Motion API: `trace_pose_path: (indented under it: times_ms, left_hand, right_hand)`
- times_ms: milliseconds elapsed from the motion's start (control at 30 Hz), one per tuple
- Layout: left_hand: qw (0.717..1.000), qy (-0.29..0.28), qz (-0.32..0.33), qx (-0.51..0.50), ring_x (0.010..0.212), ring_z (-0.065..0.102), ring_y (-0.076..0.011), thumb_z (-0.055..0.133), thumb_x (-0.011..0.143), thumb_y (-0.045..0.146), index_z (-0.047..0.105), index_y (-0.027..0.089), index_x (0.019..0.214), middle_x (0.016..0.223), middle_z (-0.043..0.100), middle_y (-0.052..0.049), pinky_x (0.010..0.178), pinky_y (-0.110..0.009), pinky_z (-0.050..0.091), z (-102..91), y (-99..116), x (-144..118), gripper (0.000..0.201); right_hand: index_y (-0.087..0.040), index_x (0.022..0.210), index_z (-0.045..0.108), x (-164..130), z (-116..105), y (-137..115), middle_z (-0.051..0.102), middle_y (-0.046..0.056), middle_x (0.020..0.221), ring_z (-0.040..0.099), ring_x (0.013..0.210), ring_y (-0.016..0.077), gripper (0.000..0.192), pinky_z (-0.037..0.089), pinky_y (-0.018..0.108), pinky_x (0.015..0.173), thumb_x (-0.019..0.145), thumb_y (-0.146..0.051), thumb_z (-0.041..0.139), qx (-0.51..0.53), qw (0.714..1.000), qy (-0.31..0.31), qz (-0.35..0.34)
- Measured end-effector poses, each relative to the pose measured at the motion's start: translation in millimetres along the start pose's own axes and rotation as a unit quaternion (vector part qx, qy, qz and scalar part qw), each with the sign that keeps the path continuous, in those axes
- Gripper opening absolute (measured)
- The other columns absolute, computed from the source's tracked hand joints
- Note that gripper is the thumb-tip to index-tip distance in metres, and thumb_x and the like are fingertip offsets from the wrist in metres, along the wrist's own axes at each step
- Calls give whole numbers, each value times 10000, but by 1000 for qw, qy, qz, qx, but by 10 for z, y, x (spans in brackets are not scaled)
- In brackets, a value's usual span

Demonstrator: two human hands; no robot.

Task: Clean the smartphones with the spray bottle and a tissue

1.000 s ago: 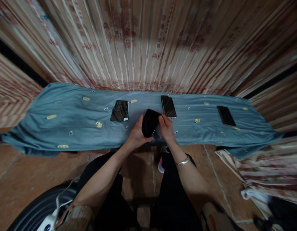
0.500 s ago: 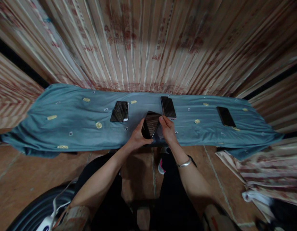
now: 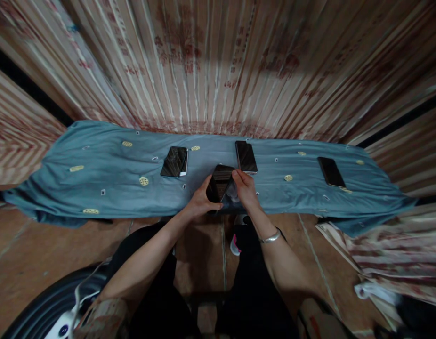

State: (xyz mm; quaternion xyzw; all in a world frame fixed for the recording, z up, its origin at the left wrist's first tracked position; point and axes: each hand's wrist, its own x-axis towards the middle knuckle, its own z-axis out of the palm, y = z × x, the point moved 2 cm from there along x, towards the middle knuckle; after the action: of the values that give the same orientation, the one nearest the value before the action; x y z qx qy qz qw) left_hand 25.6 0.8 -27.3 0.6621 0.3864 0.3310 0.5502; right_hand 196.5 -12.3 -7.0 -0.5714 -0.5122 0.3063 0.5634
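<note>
Black phone: left grip curled around left edge, right grip pinching upper-right corner.

The scene is dimly lit, and a dark shadow is cast on the floor. Faint reflections are caught by the held phone; the curtain is stretched (and softly blurred) toward the corners.

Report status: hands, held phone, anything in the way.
Left hand holds dark phone. Right hand at its far right corner. Stacked phones close beyond, nothing visibly blocking.
</note>
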Motion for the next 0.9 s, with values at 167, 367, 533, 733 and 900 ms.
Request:
trace_pose_path:
  times_ms: [167,367,533,733,900]
  left_hand:
    - [1000,-1,-3,12,1296,501,-322,827,505,276,374,118,1446,1377,554,-155,1137,-471,320,21,5,-2,1057]
    - [995,38,41,86,1305,493,-333,820,483,226,392,141,1442,1385,538,-140,1145,-467,329,3,72,21,1054]
    - [987,76,43,135,1339,446,-380,818,446,215,344,138,1480,1417,490,-167,1134,-487,350,-15,39,54,1141]
    - [985,76,62,144,1371,420,-374,813,470,218,311,156,1494,1462,464,-172,1159,-494,314,22,19,45,1142]
    - [989,55,74,119,1394,405,-351,803,506,231,304,133,1494,1490,446,-180,1182,-483,275,55,54,20,1111]
  right_hand:
    - [-224,711,601,2,7,29,580,-20,664,511,664,161,427,409,285,664,875,-598,477,-32,999,6,-11]
    - [-232,721,584,0,42,21,600,-2,679,534,691,178,412,432,293,686,908,-561,424,-61,997,42,-29]
    - [-225,911,647,26,49,-2,680,45,873,593,850,208,369,444,318,824,900,-525,433,-73,994,61,-51]
    - [-223,883,658,27,13,-29,681,43,848,584,828,218,357,436,320,792,892,-500,433,-71,994,74,-30]
    - [-224,858,671,29,-25,-59,684,21,814,584,807,207,322,446,304,765,877,-466,459,-52,996,73,-21]
